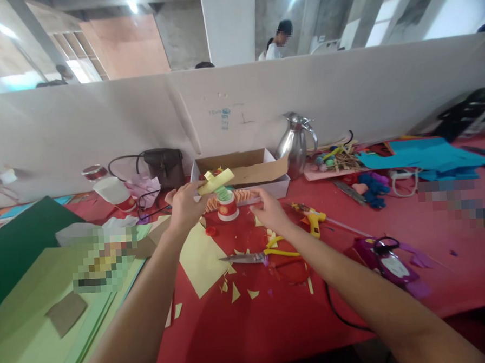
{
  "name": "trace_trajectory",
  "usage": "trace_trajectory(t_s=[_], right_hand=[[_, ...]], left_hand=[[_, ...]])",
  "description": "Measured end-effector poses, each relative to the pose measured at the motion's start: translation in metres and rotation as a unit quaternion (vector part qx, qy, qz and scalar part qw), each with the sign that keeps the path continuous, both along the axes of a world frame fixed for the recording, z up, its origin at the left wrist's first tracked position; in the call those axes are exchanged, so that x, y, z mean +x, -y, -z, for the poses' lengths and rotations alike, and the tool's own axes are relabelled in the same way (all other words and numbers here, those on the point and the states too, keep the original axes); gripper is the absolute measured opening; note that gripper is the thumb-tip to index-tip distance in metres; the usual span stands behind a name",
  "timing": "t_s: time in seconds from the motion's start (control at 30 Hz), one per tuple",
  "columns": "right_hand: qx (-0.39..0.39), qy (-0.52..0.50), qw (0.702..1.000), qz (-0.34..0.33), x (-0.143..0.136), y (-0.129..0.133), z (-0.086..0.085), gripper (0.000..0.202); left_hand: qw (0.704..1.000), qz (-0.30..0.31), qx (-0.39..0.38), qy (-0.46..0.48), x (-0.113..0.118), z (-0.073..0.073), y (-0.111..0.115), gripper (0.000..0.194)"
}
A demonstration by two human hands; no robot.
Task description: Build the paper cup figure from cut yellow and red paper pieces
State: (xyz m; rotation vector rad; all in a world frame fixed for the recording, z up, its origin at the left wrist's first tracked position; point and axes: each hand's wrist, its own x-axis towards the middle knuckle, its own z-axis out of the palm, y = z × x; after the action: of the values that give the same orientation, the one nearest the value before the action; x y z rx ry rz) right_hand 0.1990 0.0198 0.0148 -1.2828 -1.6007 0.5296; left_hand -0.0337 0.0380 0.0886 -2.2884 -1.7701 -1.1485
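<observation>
A red-and-white paper cup (pixel 228 210) stands in front of me on the red table, with a green folded paper spring (pixel 224 195) on top. Above the spring lies a tilted yellow paper roll (pixel 216 183). Orange folded paper strips (pixel 242 195) stick out from both sides of the cup. My left hand (pixel 189 206) is closed at the roll's left end; its fingertips are partly hidden. At the right strip's outer end, my right hand (pixel 270 210) has its thumb and forefinger apart, the forefinger at or touching the strip.
Scissors (pixel 246 258), yellow scraps and a yellow sheet (pixel 201 259) lie nearer me. To the right are a yellow glue gun (pixel 316 221) and a purple device (pixel 387 263). Behind stand an open box (pixel 263 189) and a metal jug (pixel 295 143). Green paper (pixel 26 323) covers the left.
</observation>
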Motion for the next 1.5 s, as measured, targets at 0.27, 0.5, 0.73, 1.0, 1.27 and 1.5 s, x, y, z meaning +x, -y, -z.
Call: trace_trajectory(t_s=[0.27, 0.5, 0.73, 1.0, 1.27, 1.5], right_hand=[[0.008, 0.003, 1.000, -0.004, -0.004, -0.003, -0.001, 0.044], [0.102, 0.121, 0.987, -0.013, -0.020, -0.011, -0.018, 0.040], [0.098, 0.197, 0.975, -0.030, -0.030, -0.018, -0.022, 0.037], [0.097, 0.201, 0.974, -0.042, -0.030, -0.023, -0.023, 0.041], [0.094, 0.206, 0.973, -0.047, -0.029, -0.025, -0.022, 0.040], [0.085, 0.200, 0.975, -0.050, -0.029, -0.024, -0.022, 0.040]], left_hand=[[1.000, 0.014, 0.001, 0.021, -0.005, 0.002, -0.003, 0.034], [0.999, 0.021, -0.007, 0.046, -0.009, 0.005, -0.006, 0.035], [0.995, -0.032, 0.050, 0.085, -0.011, 0.005, 0.021, 0.034], [0.921, -0.038, -0.172, 0.348, 0.030, 0.085, 0.071, 0.031], [0.893, -0.074, -0.161, 0.414, 0.066, 0.102, 0.031, 0.047], [0.910, -0.119, -0.163, 0.363, 0.073, 0.096, 0.011, 0.040]])
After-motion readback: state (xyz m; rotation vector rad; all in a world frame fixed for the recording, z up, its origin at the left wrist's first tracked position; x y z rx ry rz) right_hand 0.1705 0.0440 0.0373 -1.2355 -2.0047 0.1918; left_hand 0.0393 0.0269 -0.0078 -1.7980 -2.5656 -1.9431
